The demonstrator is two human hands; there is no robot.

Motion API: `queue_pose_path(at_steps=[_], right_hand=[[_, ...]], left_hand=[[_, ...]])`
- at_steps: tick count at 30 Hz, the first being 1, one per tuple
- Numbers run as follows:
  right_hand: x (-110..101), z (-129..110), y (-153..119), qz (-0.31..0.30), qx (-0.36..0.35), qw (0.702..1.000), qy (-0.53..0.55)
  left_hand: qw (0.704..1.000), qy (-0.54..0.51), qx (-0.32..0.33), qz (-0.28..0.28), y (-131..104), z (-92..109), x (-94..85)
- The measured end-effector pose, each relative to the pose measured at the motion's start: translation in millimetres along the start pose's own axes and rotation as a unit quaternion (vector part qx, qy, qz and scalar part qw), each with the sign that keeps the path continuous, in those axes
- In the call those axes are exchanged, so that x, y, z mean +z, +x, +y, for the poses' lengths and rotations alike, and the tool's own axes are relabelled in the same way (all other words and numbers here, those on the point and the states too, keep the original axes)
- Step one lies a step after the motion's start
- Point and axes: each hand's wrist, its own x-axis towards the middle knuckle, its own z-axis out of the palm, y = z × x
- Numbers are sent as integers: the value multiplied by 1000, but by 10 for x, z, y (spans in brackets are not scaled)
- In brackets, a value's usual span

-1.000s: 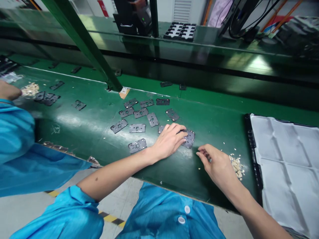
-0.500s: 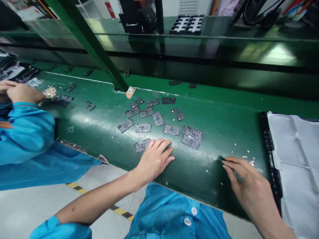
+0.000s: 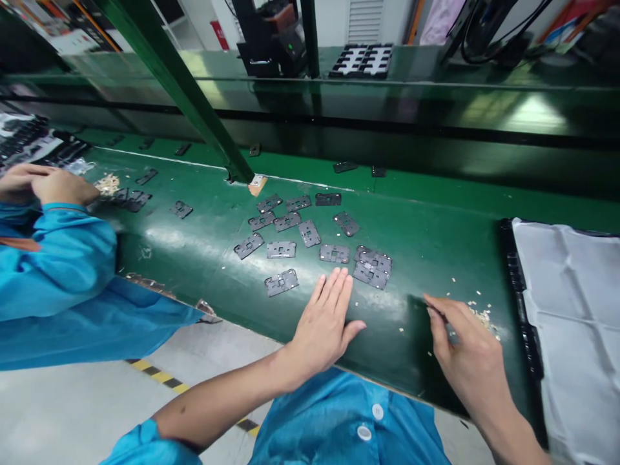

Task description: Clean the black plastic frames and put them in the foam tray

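My left hand lies palm down over the green bench with its fingers stretched out, holding nothing. Just beyond its fingertips are a flat dark-grey plastic part and a small group of overlapping parts. Another such part sits to the left of the fingers. My right hand is held in a pinch, thumb against index finger; whatever may be between the tips is too small or hidden. Beside it, partly covered by the hand, is a small pile of tiny pale pieces.
More grey parts are scattered across the green bench. A black tray with a white sheet stands at the right. A slanted green post rises at the left. A co-worker's hands are by another pale pile.
My left hand has moved right, away from the nearest grey part, and its fingers have straightened out. My right hand stays pinched and has shifted slightly left. The view has tilted a little.
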Motion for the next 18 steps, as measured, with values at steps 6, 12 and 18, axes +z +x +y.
queue_pose_path(at_steps=[6,12,18], right_hand=[[-27,81,-166,32,37,999,11],[-18,77,-161,66,43,997,15],[-104,204,-125,119,62,991,-17]], left_hand=[[1000,26,10,1,-3,174,150],[995,26,99,-2,53,608,158],[969,-48,239,47,422,1012,75]])
